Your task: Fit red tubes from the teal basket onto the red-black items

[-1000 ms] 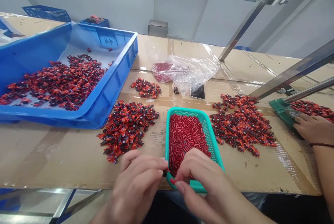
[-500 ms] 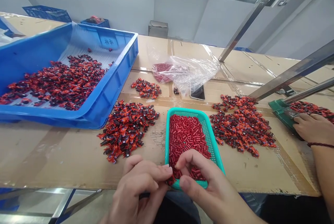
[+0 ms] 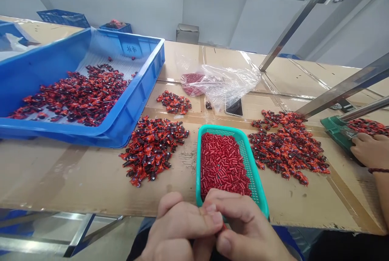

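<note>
- Fingertips (image 3: 214, 217) of both hands are pressed together, tip against tip, clamped on a small red piece (image 3: 224, 225). Only a sliver of it shows between the two thumbs.
- Left hand (image 3: 179, 228) and right hand (image 3: 246, 228) meet just off the near edge of the table (image 3: 75, 176), touching each other.
- Handling, judged from the look-alike red tubes (image 3: 223, 163) in the green basket (image 3: 198, 163) just beyond the fingertips: very light, stiff, smooth and easily dropped. Not likely fragile.
- Hold point: pinch across the round wall near one end, leaving the other end free. A grip on the end faces would probably let it shoot out.
- Long axis of a tube runs along its length. The tubes in the basket lie in all directions.
- Pointing of the held piece: cannot tell, as the fingers cover nearly all of it.
- Left of the fingers and farther out lies a heap of red-and-black parts (image 3: 153, 147). A second heap (image 3: 288, 147) lies to the right, beyond the basket.
- Farther left stands a blue crate (image 3: 133, 107) holding more such parts.
- Well beyond the basket lie a clear plastic bag (image 3: 231, 80) and a phone (image 3: 234, 109).
- Far right, another person's hand (image 3: 369, 151) rests at a second green basket, well apart from the fingers.
</note>
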`<action>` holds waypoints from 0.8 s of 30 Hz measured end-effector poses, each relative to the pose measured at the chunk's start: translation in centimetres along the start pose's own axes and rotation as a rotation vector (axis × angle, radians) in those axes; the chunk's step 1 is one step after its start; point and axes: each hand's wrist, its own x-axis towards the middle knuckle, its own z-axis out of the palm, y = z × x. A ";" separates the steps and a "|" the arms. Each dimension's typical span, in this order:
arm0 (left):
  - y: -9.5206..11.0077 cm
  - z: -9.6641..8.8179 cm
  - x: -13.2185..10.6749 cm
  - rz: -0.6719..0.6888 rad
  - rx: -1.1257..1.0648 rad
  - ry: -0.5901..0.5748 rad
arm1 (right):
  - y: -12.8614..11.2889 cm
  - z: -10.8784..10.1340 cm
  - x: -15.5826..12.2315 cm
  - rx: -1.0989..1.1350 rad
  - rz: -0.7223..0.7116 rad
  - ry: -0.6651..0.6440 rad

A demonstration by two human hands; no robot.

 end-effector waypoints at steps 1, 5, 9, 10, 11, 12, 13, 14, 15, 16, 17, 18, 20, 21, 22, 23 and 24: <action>-0.3 -0.2 0.5 0.057 0.006 -0.050 | 0.1 -0.6 -0.2 -0.082 -0.018 0.023; -3.3 -1.9 2.4 0.163 0.280 -0.141 | 1.4 -6.1 -1.2 -0.740 -0.089 0.376; -7.6 -3.7 2.7 0.206 0.737 -0.271 | 3.9 -14.4 -1.9 -1.388 -0.144 0.765; -8.5 -4.0 2.6 0.233 0.788 -0.290 | 4.5 -16.1 -1.9 -1.440 -0.142 0.803; -9.2 -4.1 2.5 0.253 0.811 -0.300 | 4.8 -17.3 -2.0 -1.466 -0.136 0.825; -9.8 -4.2 2.5 0.266 0.810 -0.297 | 5.1 -18.1 -2.0 -1.496 -0.137 0.842; -10.1 -4.2 2.4 0.276 0.797 -0.292 | 5.1 -18.3 -2.0 -1.524 -0.146 0.857; -10.3 -4.2 2.5 0.284 0.786 -0.286 | 5.0 -18.1 -2.0 -1.544 -0.162 0.869; -10.3 -4.1 2.5 0.289 0.772 -0.280 | 4.8 -17.5 -2.0 -1.556 -0.185 0.872; -10.1 -4.1 2.6 0.289 0.751 -0.278 | 4.5 -16.4 -1.9 -1.560 -0.214 0.863; -9.9 -4.2 2.7 0.280 0.719 -0.273 | 4.1 -15.1 -1.9 -1.556 -0.247 0.834; -9.5 -4.2 2.8 0.270 0.684 -0.269 | 3.8 -13.5 -1.8 -1.539 -0.283 0.766; -8.8 -4.3 3.0 0.217 0.547 -0.274 | 3.2 -10.4 -1.5 -1.491 -0.321 0.523; -8.3 -4.3 3.1 0.164 0.439 -0.273 | 3.1 -9.1 -1.3 -1.476 -0.321 0.385; -7.9 -4.2 3.2 0.098 0.313 -0.264 | 3.1 -8.0 -1.0 -1.471 -0.311 0.267; -7.5 -4.1 3.3 0.026 0.180 -0.248 | 3.3 -7.1 -0.7 -1.478 -0.295 0.180; -7.0 -3.9 3.3 -0.046 0.051 -0.227 | 3.5 -6.5 -0.3 -1.495 -0.277 0.131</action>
